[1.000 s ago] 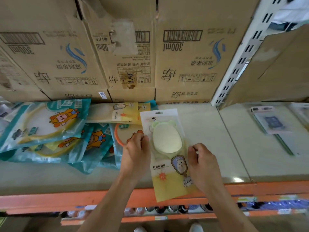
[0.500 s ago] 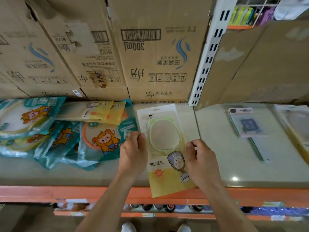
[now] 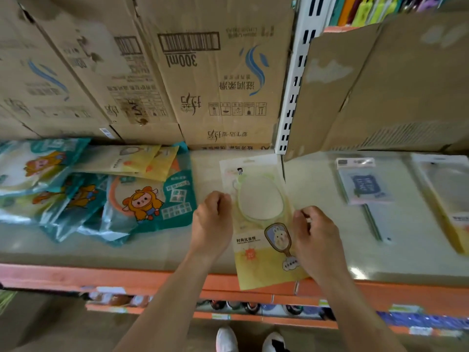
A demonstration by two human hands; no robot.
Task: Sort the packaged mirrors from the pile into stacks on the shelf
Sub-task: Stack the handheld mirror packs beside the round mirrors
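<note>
Two hands are on one mirror pack [image 3: 261, 224], and I see it lying lengthwise on the shelf [image 3: 317, 189], its top end toward the boxes [image 3: 215, 72] at the back and its yellow bottom end hanging out past the orange shelf edge [image 3: 157, 278]. My left hand [image 3: 212, 222] is curled at the pack's left edge, fingers folded under so that I cannot tell whether they pinch the film or only press against it. My right hand [image 3: 316, 237] is half closed on the right edge, thumb and fingertips meeting at the pack's margin beside the oval mirror; it looks like a light pinch on the pack. The pack sits just right of the pile [image 3: 101, 196], apart from it, with bare shelf between. The pile is a loose heap of teal packs with a cartoon figure, and a few yellow packs [image 3: 149, 161] lie on its back part, near the boxes. A white slotted upright [image 3: 291, 85] stands behind the held pack's top end. Further right, well apart, a grey pack with a dark label [image 3: 365, 189] lies flat, and another clear pack [image 3: 446, 196] lies at the frame's right edge. Below, I see white shoes [image 3: 228, 339] on the floor.
</note>
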